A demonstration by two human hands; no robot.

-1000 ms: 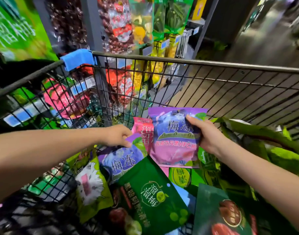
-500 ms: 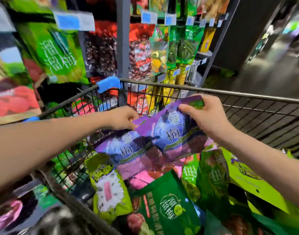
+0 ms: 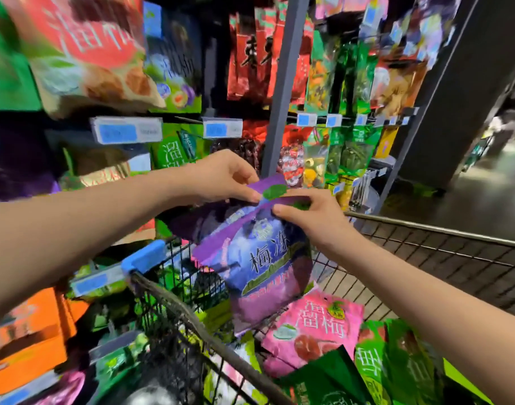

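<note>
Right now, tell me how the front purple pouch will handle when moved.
Likely floppy: the front purple pouch hangs slanted and creased from the right hand pinching one top corner. Probably light, since a fingertip pinch carries it. Its glossy film may slip.

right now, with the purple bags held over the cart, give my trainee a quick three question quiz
1. True or false: the purple bags lie flat in the cart.
2. What do the left grip and right grip do to them? A pinch them near the top B press them flat C stay clear of them
3. Fill in: the packet lying in the cart just below them is ___.
Key: 1 false; 2 A; 3 pink
</note>
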